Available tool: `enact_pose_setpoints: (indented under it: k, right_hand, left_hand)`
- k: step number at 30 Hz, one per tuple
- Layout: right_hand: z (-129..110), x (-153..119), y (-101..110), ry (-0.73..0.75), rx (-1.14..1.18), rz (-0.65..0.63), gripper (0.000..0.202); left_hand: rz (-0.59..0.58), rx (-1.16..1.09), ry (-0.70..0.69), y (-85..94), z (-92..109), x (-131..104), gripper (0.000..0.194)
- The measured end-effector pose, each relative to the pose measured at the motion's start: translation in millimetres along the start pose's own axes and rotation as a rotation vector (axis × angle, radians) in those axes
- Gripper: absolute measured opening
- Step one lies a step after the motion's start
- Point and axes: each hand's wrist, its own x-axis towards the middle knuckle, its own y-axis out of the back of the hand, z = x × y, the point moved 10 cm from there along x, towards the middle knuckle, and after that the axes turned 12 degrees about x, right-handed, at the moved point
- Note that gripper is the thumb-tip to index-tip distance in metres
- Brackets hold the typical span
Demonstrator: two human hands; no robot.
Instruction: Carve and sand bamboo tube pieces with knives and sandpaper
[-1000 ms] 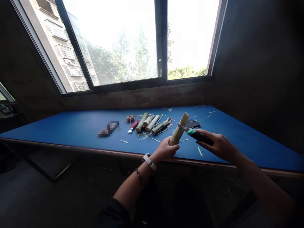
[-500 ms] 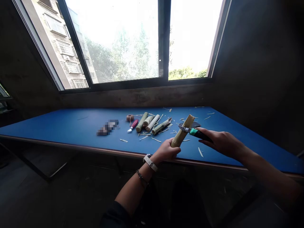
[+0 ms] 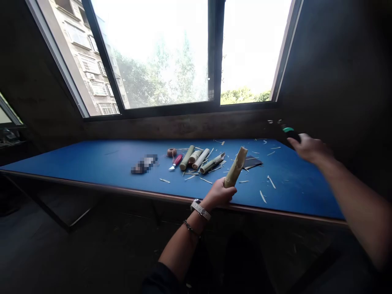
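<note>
My left hand point(image 3: 218, 192) is wrapped round the lower end of a bamboo tube point(image 3: 236, 168), held tilted up over the table's front edge. The tube's upper end is cut open along one side. Up and to the right, well apart from the tube, my right hand point(image 3: 314, 148) grips a knife point(image 3: 290, 132) by its black and green handle. Motion blurs the blade. Beyond my left hand lie several bamboo pieces point(image 3: 187, 158), one of them a split tube point(image 3: 212, 163), and a red-handled knife point(image 3: 176, 162).
The blue table point(image 3: 104, 163) carries scattered bamboo shavings point(image 3: 262, 197), a dark flat sheet point(image 3: 252, 161), a ball of brown twine point(image 3: 172, 152) and a blurred-out item point(image 3: 143, 164) on the left. A window point(image 3: 165, 61) rises behind, above a low wall.
My right hand has swung the knife up and right, away from the bamboo tube. A new shaving shows on the table at the right. My left hand still holds the tube.
</note>
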Motion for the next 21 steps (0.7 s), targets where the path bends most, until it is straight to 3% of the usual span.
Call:
enact_pose_setpoints:
  k: [3,5,8,10,12,15,18,20,21]
  right_hand:
    - [-11,6,12,0.099,0.081,0.018,0.079]
    - [-37,-11,-7,0.230,0.153,-0.120,0.070]
    - [-87,-63,-51,0.491,0.197,-0.428,0.056]
    - [-107,-92,-65,0.623,0.165,-0.493,0.048]
    - [-112,-104,-67,0.670,0.128,-0.446,0.043]
    - [-98,-96,-63,0.630,0.073,-0.345,0.043]
    - [-72,-70,-58,0.561,0.037,-0.295,0.049]
    - [-36,-41,-48,0.358,0.051,-0.239,0.056]
    - [-9,-26,-39,0.181,0.060,-0.189,0.063]
  left_hand:
    - [0.035,-0.008,0.016,0.7,-4,2,0.015]
    - [0.050,-0.006,0.011,1.1,-5,4,0.016]
    - [0.065,-0.023,0.002,1.8,-7,5,0.017]
    - [0.058,-0.035,-0.010,1.1,-6,4,0.018]
    - [0.054,-0.035,-0.022,0.7,-4,2,0.018]
    - [0.056,-0.018,-0.035,0.9,-2,-2,0.020]
    - [0.036,0.029,-0.045,-1.2,-1,-3,0.021]
    - [0.023,0.055,-0.066,-2.6,0,-3,0.021]
    - [0.028,0.057,-0.070,-1.9,0,-3,0.022]
